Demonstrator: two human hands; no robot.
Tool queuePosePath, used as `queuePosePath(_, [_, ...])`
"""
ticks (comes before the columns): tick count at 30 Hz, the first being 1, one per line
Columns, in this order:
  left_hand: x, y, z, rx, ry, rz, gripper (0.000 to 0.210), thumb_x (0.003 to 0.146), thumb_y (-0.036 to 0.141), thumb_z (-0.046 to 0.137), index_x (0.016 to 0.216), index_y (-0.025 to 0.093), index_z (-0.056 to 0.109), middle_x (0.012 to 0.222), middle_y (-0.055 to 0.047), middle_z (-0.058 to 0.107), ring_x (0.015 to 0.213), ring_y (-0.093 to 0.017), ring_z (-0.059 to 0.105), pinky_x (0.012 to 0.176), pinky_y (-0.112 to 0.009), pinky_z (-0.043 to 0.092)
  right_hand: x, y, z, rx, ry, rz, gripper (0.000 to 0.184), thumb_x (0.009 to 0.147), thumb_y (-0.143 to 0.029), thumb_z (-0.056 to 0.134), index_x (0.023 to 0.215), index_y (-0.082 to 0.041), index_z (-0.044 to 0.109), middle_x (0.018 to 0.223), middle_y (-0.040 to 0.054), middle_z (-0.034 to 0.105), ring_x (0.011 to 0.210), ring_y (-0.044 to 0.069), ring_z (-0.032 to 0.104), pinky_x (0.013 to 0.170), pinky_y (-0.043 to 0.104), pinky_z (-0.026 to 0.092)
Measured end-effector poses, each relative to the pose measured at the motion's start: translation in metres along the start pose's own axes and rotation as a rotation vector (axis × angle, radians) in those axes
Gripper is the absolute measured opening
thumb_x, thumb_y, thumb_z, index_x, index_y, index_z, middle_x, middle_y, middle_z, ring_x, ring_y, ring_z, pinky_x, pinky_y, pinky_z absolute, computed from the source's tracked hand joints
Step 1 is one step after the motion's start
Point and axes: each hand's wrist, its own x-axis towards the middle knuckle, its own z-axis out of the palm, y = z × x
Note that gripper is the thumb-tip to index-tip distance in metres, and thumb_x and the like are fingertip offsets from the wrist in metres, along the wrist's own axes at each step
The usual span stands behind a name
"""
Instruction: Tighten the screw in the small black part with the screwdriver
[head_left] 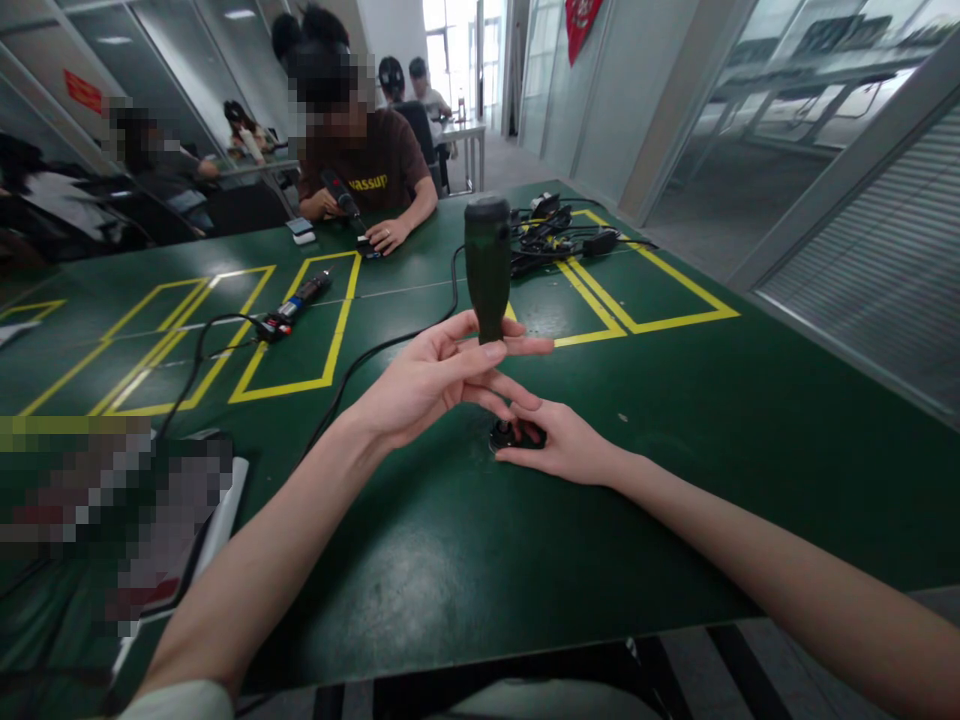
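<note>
A screwdriver [487, 262] with a thick dark green handle and a dark cap stands upright over the table. My left hand [439, 375] grips the lower end of that handle between thumb and fingers, some fingers stretched out to the right. Just below, a small black part [498, 438] lies on the table, with what looks like the tool's tip above or in it. My right hand [574, 445] pinches this part from the right side. Its fingers cover much of the part, so its full shape is hidden.
The green table [645, 520] has yellow tape outlines. Tangled black cables [551, 240] lie at the back right; a corded power screwdriver [304, 298] lies left. Blurred flat items [172, 530] sit at the near left. Opposite, a person [364, 165] holds a similar tool.
</note>
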Motion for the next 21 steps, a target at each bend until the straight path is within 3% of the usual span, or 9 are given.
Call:
queuePosePath(7, [0.0016, 0.0022, -0.0022, -0.080, -0.056, 0.005, 0.032, 0.103, 0.028, 0.051, 0.129, 0.016, 0.065, 0.135, -0.015, 0.075, 0.088, -0.023, 0.082, 0.071, -0.027, 0.065, 0.0000, -0.0012, -0.0005, -0.002, 0.005, 0.010, 0.035, 0.089, -0.047, 0.076, 0.080, -0.020, 0.056, 0.071, -0.0028, 0.054, 0.063, 0.013, 0.050, 0.062, 0.027, 0.035])
queuePosePath(10, [0.0022, 0.0038, -0.0031, -0.134, -0.084, -0.019, 0.037, 0.105, 0.030, 0.042, 0.127, 0.013, 0.067, 0.134, -0.016, 0.074, 0.091, -0.025, 0.082, 0.072, -0.029, 0.066, 0.0000, -0.0015, -0.0008, -0.004, 0.010, 0.025, 0.037, 0.088, -0.049, 0.076, 0.079, -0.020, 0.056, 0.068, -0.0036, 0.052, 0.062, 0.013, 0.048, 0.062, 0.027, 0.033])
queuePosePath(21, [0.0013, 0.0033, -0.0027, -0.086, -0.075, -0.001, 0.024, 0.103, 0.022, 0.047, 0.116, 0.013, 0.065, 0.131, -0.017, 0.076, 0.088, -0.024, 0.083, 0.069, -0.028, 0.066, 0.0005, -0.0023, -0.0018, 0.002, -0.004, 0.022, 0.034, 0.089, -0.049, 0.075, 0.084, -0.020, 0.060, 0.070, -0.0030, 0.053, 0.064, 0.014, 0.051, 0.063, 0.028, 0.036])
